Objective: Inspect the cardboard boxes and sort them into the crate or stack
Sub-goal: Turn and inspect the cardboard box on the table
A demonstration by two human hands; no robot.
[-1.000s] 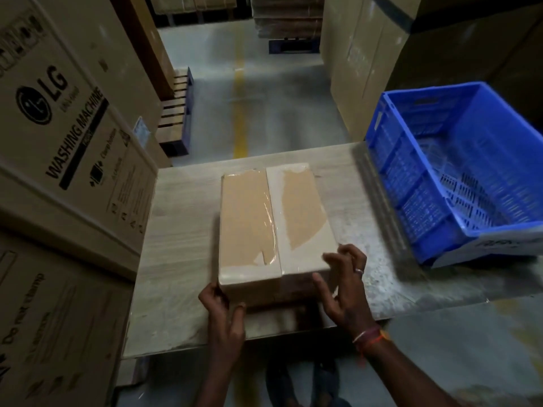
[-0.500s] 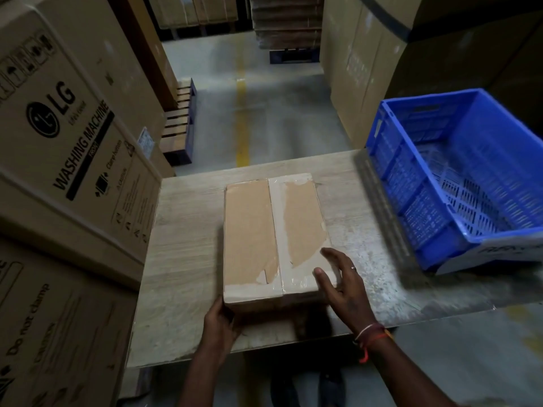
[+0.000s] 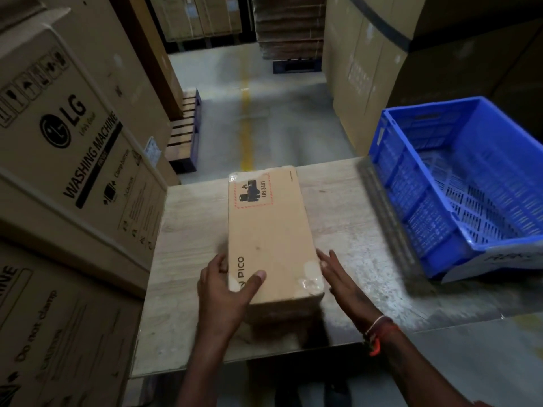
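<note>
A cardboard box (image 3: pixel 270 233) stands on its long edge in the middle of a pale wooden table (image 3: pixel 346 207), printed side facing up. The left hand (image 3: pixel 226 284) grips its near left corner, thumb across the top. The right hand (image 3: pixel 338 274) lies flat and open against its right side. A blue crate (image 3: pixel 417 201) sits at the table's right end.

A pale wood-grain table (image 3: pixel 188 289) carries two things. A cardboard box (image 3: pixel 270 230) lies on it near the middle, its long side running away from the near edge (its top face prints "PICO" and a red-dashed label reading "UN 3481"). A blue plastic crate (image 3: pixel 411 183) with perforated walls sits on the table's right end, apart from the box.
</note>
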